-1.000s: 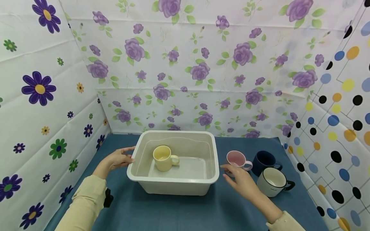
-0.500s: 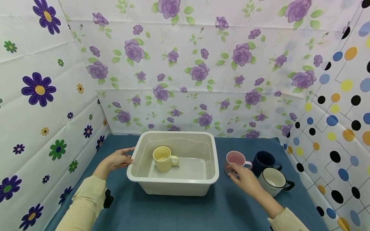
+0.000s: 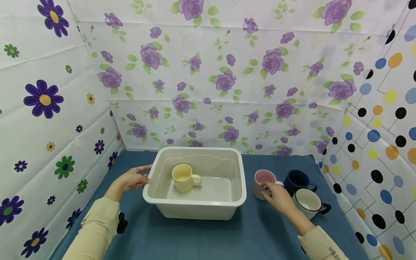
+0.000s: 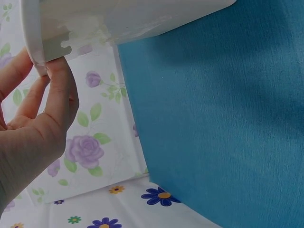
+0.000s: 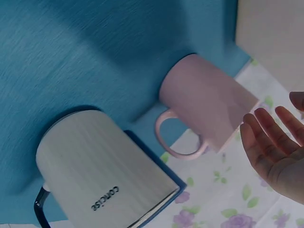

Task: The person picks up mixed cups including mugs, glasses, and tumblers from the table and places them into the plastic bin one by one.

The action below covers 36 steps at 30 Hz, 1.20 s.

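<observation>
My left hand [image 3: 131, 179] holds the left rim of a white plastic basin [image 3: 201, 211]; in the left wrist view the rim lies between the fingers. Inside the basin a yellow mug [image 3: 183, 182] stands upright, handle to the right. To the right of the basin, a pink mug [image 3: 258, 190] stands upright on the cloth. My right hand [image 3: 280, 198] reaches over its near right side with fingers spread. In the right wrist view these fingers [image 5: 266, 137] are by the rim of the pink mug, whose handle is uncovered; contact is hard to tell.
Behind my right hand stand a navy mug [image 3: 294, 184] and a cream mug [image 3: 307, 202] with a black handle, close together. A blue cloth [image 3: 195, 238] covers the table. Patterned sheets form walls at the back [image 3: 208, 119], left [image 3: 65, 144] and right [image 3: 390, 162].
My right hand has moved right, from the gap beside the basin to the near right side of the pink mug. The left hand and basin keep their place.
</observation>
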### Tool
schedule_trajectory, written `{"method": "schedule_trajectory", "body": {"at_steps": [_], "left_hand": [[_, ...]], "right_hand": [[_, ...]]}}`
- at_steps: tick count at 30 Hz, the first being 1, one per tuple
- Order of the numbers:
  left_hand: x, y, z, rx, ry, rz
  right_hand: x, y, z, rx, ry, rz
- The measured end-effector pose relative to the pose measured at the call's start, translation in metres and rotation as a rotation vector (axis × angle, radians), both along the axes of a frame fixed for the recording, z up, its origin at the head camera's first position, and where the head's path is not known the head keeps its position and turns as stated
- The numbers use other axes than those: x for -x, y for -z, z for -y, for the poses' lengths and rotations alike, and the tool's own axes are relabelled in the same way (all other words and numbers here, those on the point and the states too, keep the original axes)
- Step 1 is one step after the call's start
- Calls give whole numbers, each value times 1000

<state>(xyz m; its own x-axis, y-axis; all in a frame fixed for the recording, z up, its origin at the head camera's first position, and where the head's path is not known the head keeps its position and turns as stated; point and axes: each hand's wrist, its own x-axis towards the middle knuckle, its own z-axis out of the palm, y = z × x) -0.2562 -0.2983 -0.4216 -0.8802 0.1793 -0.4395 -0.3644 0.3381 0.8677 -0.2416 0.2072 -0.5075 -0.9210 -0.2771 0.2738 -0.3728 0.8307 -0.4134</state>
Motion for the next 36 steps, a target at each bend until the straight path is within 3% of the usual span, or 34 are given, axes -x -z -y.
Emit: {"method": "schedule_trajectory", "body": {"at_steps": [17, 29, 36], "left_hand": [[1, 2, -1, 0, 4, 3], [1, 2, 1, 3, -2, 5], [1, 0, 0, -10, 10, 14]], "right_hand": [[20, 11, -8, -124, 53, -112], [31, 8, -3, -217, 38, -110], [37, 4, -5, -283, 34, -27]]}}
